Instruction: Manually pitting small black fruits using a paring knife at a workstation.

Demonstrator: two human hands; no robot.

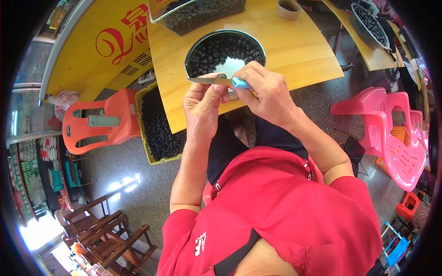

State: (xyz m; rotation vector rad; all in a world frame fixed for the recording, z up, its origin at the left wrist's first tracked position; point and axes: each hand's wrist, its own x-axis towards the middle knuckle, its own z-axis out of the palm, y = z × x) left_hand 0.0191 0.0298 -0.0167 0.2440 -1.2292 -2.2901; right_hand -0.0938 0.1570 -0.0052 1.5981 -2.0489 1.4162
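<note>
Table (294, 50): yellow wood, curved edge, directly ahead of the person.
Crate (159, 126): yellow, full of small dark fruit, on the floor left of the table.
Bowl (198, 50): round metal, dark fruit inside, on the table just beyond the hands.
Right hand (269, 94): fingers closed around the blue handle of a knife (216, 81), blade pointing left.
Left hand (202, 103): fingertips pressed together, pinching a small dark fruit (222, 76) against the blade, over the table's near edge.

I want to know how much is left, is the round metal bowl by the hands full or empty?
Partly full: dark round fruits cover most of the metal bowl, with bare metal showing near the hands.
</note>
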